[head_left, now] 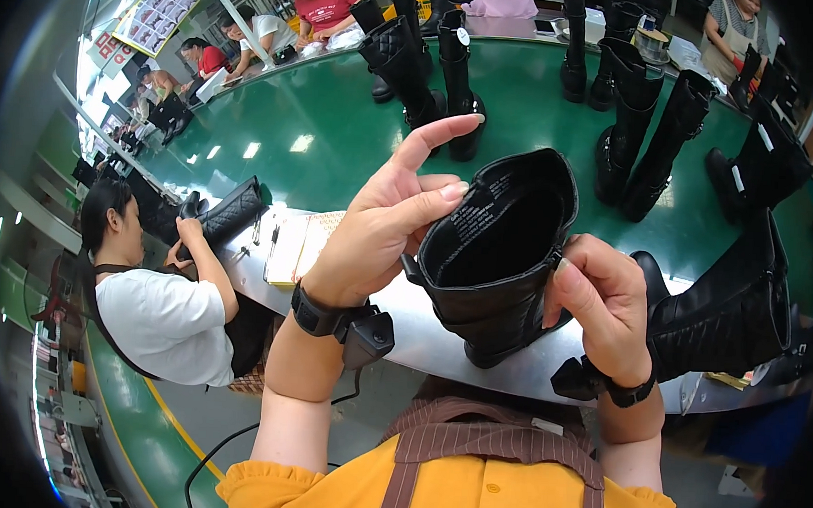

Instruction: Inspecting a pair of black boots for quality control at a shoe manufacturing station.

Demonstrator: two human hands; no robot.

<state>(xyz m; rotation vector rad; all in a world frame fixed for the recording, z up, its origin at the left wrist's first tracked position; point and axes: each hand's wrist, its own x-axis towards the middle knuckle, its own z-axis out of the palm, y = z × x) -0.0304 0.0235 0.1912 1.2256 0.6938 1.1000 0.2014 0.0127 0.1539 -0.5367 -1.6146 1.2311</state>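
I hold a tall black boot (503, 259) up in front of me, its open top facing me so the dark lining shows. My left hand (385, 221) grips the left edge of the shaft opening, thumb on the rim and index finger pointing up. On the right side, my right hand (602, 301) pinches the shaft edge with fingers curled around it. Both wrists wear black straps with small devices.
A green conveyor table (339, 131) with a metal rim curves ahead, carrying several upright black boots (634, 128). Another black boot (725, 308) lies right of my hands. A seated person in a white shirt (159, 319) handles a boot at left; other workers sit across the belt.
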